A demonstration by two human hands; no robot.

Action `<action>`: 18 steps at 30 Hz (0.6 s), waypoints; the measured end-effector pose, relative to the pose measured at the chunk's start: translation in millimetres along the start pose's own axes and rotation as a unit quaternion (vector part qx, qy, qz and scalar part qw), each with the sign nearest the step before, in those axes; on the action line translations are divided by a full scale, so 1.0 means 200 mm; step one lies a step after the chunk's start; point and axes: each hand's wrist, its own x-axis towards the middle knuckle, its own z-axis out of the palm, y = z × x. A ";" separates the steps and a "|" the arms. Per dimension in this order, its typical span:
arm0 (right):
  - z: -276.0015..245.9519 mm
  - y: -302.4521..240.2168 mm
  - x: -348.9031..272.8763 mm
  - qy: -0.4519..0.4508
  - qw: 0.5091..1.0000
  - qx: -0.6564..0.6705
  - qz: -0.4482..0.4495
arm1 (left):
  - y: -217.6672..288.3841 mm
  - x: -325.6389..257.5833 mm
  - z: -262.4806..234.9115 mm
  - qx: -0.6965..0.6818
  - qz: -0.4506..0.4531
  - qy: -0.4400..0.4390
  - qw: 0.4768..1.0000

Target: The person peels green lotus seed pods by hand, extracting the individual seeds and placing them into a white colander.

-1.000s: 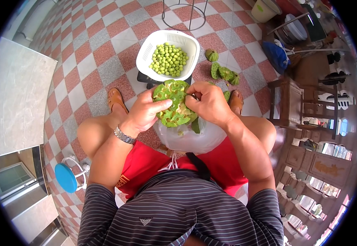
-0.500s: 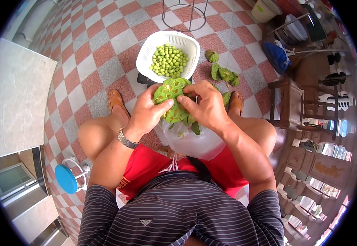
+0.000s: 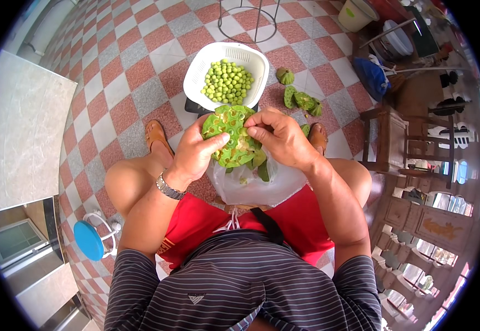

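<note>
In the head view, a green seed pod (image 3: pixel 232 148) is held up between the two hands, above a clear plastic bag (image 3: pixel 245 190) and just below the white basket (image 3: pixel 257 66). A pile of round green seeds (image 3: pixel 226 83) lies in the basket, so a good share of shelling looks done; the pod's face shows torn, pale hollows, yet some sockets seem full, and more green pods (image 3: pixel 304 101) lie on the floor to the right. The left hand (image 3: pixel 192 151) grips the pod's left side, thumb flat across its face, fingers behind. The right hand (image 3: pixel 280 137) bends in from the right, thumb and forefinger pinching at the pod's edge, whether on seed or rind I cannot tell.
</note>
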 end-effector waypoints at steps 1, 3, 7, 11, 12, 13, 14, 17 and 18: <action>0.00 -0.02 0.00 -0.001 1.000 0.000 -0.001 | 0.00 0.00 0.00 0.000 0.001 0.001 1.000; 0.00 -0.07 -0.01 -0.006 0.997 -0.071 0.025 | 0.00 0.00 0.01 -0.012 0.007 -0.002 1.000; 0.02 -0.04 -0.02 0.018 0.997 -0.069 0.038 | -0.02 0.01 0.00 0.007 0.007 -0.008 1.000; 0.02 -0.05 -0.01 0.003 0.992 0.058 0.110 | -0.01 0.00 0.00 0.003 -0.003 0.009 1.000; 0.01 -0.06 -0.01 -0.010 0.985 0.108 0.137 | -0.01 0.00 0.01 -0.013 -0.002 0.014 1.000; 0.01 -0.06 -0.01 -0.011 0.985 0.108 0.137 | 0.00 0.00 0.01 -0.013 -0.002 0.014 1.000; 0.00 -0.06 0.00 -0.003 0.979 0.137 0.153 | 0.01 0.00 0.01 -0.011 -0.005 0.010 1.000; 0.01 -0.07 0.02 0.019 0.975 0.158 0.157 | 0.01 0.01 0.01 -0.006 -0.004 0.012 1.000; 0.02 -0.07 0.02 0.034 0.977 0.151 0.146 | 0.00 0.01 0.01 -0.002 -0.002 0.017 1.000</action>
